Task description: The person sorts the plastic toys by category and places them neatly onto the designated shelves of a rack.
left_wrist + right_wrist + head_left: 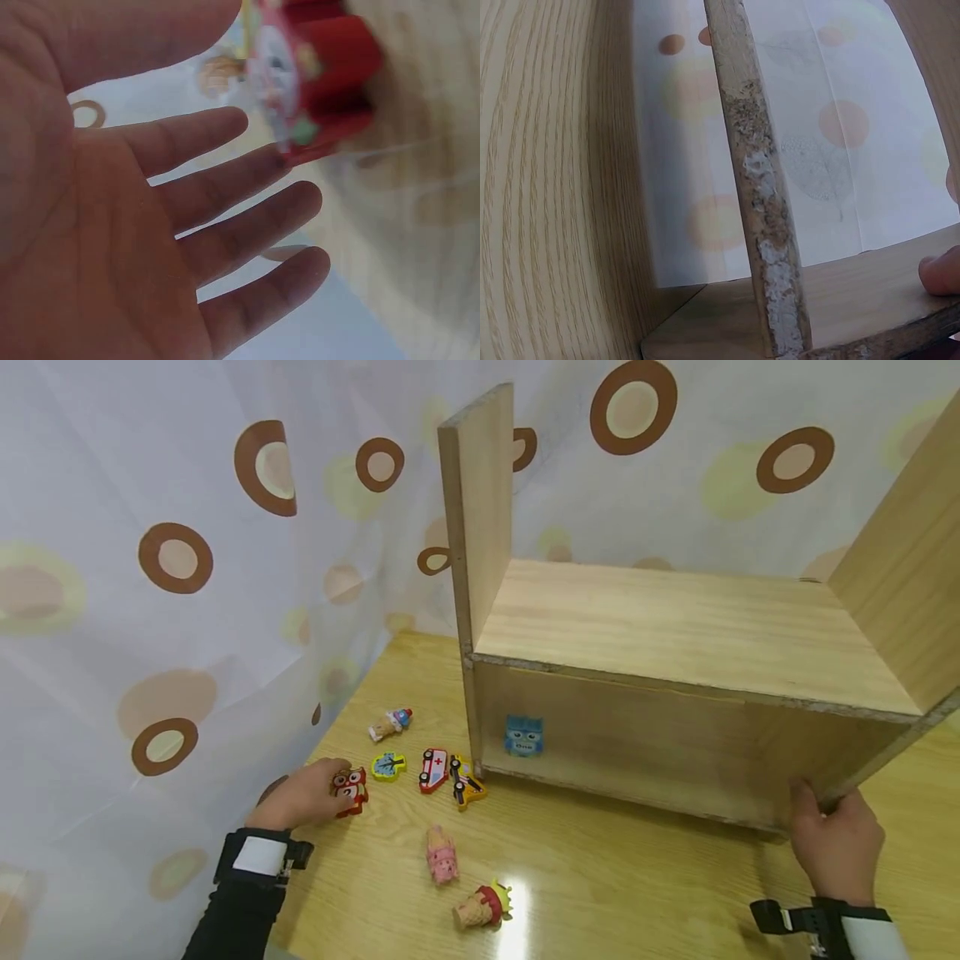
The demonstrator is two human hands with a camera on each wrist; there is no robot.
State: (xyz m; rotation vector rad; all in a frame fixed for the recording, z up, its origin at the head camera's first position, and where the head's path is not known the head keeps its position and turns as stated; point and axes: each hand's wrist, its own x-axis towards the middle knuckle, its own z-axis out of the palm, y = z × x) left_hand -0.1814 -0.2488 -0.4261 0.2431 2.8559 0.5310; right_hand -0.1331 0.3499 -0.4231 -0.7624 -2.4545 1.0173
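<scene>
My left hand (306, 795) is at a red owl toy (350, 790) on the left of the table. In the left wrist view its fingers are spread and fairly straight, with the toy's red side right at the fingertips. My right hand (838, 842) grips the lower right corner of a wooden shelf (697, 627), thumb inside and fingers around the side panel. Only a thumb tip (941, 271) of that hand shows clearly in the right wrist view. Inside the shelf's lower compartment, at the left, is a blue owl block (523, 736).
Near the shelf's left side lie an ambulance toy (432, 770), a yellow vehicle toy (466, 782), a tree toy (388, 766) and a blue-topped cone figure (391, 724). Closer are a pink figure (441, 855) and a red-and-yellow-topped cone figure (483, 906). Patterned cloth (247, 610) borders the table.
</scene>
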